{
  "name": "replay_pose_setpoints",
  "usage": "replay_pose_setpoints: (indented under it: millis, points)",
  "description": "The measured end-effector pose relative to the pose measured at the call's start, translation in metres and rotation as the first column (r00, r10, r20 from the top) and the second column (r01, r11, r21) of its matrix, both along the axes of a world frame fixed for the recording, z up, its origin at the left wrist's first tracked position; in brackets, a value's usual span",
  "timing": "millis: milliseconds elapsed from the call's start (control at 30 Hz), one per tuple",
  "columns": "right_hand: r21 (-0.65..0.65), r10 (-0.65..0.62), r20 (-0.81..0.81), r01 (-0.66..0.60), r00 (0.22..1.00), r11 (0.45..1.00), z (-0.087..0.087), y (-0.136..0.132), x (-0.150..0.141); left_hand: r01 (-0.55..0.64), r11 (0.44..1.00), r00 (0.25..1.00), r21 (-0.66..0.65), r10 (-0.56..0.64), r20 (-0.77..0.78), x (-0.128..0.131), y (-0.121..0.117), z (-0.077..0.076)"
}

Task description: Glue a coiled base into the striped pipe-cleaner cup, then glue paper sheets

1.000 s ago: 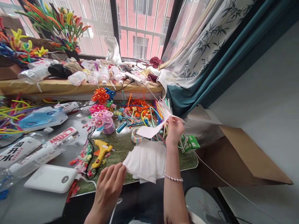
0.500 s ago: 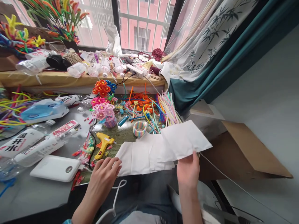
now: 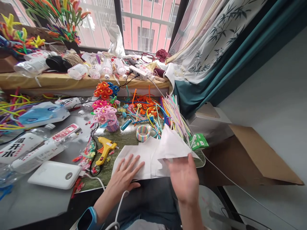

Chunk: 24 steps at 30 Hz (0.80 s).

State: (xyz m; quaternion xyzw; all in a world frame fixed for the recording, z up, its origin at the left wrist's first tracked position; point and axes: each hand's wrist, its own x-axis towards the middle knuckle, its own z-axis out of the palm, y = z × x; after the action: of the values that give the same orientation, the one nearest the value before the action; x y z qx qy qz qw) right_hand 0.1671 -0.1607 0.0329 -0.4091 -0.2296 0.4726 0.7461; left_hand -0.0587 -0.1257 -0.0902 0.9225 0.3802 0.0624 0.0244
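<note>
Several thin white sheets, like tissue paper [image 3: 130,152], lie overlapped along the table's front edge. My left hand [image 3: 126,171] presses flat on their left part, fingers spread. On the right, my right hand [image 3: 184,179] is palm up with its fingers hidden beneath a raised white sheet [image 3: 174,143]; the thumb is at the sheet's near edge, and the sheet peaks and folds over the fingers. Just behind the sheets stands a pastel striped ring [image 3: 143,133]. A yellow hot glue gun [image 3: 105,150] lies left of them.
Pipe-cleaner flowers in a striped pot [image 3: 112,124] stand at the back, with loose pipe cleaners [image 3: 177,118] to their right. A green box [image 3: 199,141] sits at the right edge. Plastic bottles [image 3: 21,145] and a white power bank [image 3: 55,174] lie left. An open carton [image 3: 259,153] is beside the table.
My right hand came back from the pipe cleaners with a white sheet, spread it rightward, then moved left, bending it up. My left hand went from the sheets' left edge to lying flat on them.
</note>
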Motion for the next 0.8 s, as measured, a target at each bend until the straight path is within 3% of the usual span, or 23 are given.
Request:
replay_pose_setpoints:
  millis: [133,233,367,533,667,800]
  points:
    - [0.001,0.048,0.037,-0.048,0.998,0.999,0.029,0.0,-0.013,0.013,1.0,0.999,0.006,-0.013,0.032,-0.003,-0.001,0.001]
    - [-0.037,-0.055,0.036,0.056,0.998,0.998,0.029,-0.007,-0.004,-0.013,1.0,0.999,-0.001,0.013,0.04,-0.003,-0.002,-0.005]
    - [-0.092,-0.081,0.013,0.082,0.997,0.992,-0.011,-0.021,0.015,-0.066,0.998,0.996,-0.006,0.066,0.067,0.0,-0.005,-0.008]
    - [-0.177,-0.063,0.101,0.081,0.993,0.981,-0.067,-0.037,0.021,-0.055,0.991,0.976,-0.118,0.078,0.204,0.007,-0.009,0.006]
    - [-0.14,-0.142,0.223,0.176,0.964,0.974,-0.09,-0.042,0.016,-0.108,0.979,0.949,-0.171,0.153,0.274,0.016,-0.009,0.012]
    - [-0.179,-0.206,0.335,0.277,0.919,0.944,-0.111,-0.051,0.02,-0.123,0.987,0.958,-0.108,0.146,0.246,0.019,-0.007,0.01]
